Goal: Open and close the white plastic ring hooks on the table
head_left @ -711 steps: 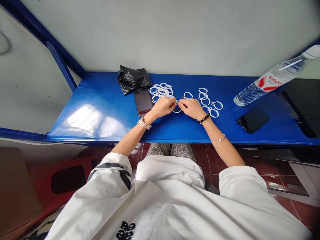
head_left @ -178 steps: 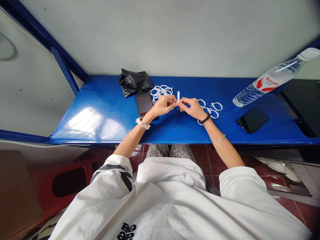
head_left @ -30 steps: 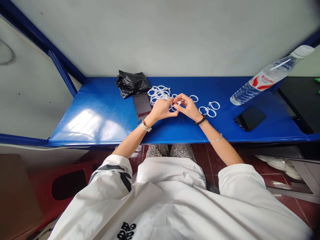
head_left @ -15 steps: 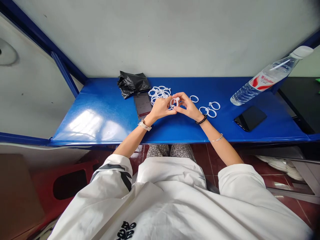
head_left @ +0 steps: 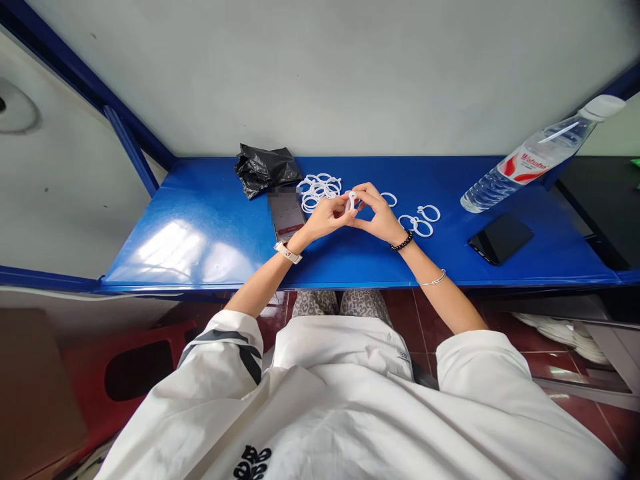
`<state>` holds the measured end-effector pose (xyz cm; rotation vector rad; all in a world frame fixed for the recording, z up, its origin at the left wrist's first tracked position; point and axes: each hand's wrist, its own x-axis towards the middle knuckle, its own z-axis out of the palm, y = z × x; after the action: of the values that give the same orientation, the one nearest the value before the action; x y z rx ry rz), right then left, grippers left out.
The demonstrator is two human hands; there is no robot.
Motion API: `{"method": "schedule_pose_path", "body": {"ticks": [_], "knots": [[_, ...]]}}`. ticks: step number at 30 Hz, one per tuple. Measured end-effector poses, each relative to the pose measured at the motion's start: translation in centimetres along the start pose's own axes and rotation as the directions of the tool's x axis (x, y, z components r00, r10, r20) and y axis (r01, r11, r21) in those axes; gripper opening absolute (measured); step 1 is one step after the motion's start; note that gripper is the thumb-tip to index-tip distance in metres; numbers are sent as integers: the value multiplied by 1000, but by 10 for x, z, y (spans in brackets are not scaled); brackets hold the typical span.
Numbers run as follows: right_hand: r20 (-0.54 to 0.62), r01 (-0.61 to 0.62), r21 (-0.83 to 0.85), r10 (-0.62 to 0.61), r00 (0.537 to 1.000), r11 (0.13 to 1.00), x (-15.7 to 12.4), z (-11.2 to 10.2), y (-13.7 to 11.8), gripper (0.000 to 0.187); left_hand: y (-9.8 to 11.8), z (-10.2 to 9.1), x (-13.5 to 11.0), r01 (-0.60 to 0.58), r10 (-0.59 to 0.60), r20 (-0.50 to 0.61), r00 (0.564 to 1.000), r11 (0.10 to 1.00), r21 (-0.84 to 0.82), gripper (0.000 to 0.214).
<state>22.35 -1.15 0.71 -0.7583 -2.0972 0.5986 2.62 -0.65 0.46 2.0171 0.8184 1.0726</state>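
Observation:
A white plastic ring [head_left: 351, 201] with a small knob is held above the blue table between both hands, turned nearly edge-on to me. My left hand [head_left: 326, 219] is closed on its left side. My right hand [head_left: 379, 217] pinches it from the right with thumb and fingertips. Behind my left hand lies a pile of similar white rings [head_left: 316, 190]. To the right of my right hand, several more loose rings [head_left: 423, 228] rest on the table, one partly hidden behind the hand.
The blue table [head_left: 240, 247] meets a grey wall. A crumpled black plastic bag [head_left: 265, 168] touches a dark phone-like device [head_left: 289, 215] beside the ring pile. On the right are a tall water bottle [head_left: 533, 160] and a black phone [head_left: 501, 238].
The ring between my hands has turned from facing me as an open circle to nearly edge-on. Both hands have shifted only slightly.

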Motion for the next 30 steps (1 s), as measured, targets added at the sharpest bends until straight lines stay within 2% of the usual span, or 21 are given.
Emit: {"method": "schedule_pose_path", "body": {"ticks": [3, 10, 21, 30], "knots": [[-18, 9, -22, -9, 1000, 1000, 0, 0, -3, 61, 3, -2, -1, 55, -53, 63, 997, 998, -38, 58], [-51, 45, -94, -50, 997, 995, -1, -1, -7, 56, 7, -3, 0, 108, -97, 110, 989, 990, -96, 54], [-86, 97, -135, -109, 990, 986, -1, 1, -6, 48, 6, -3, 0, 97, -83, 117, 990, 987, -126, 58], [-59, 81, -160, -91, 994, 984, -3, 2, -7, 45, 17, -5, 0, 134, -115, 112, 987, 975, -179, 54]]}}
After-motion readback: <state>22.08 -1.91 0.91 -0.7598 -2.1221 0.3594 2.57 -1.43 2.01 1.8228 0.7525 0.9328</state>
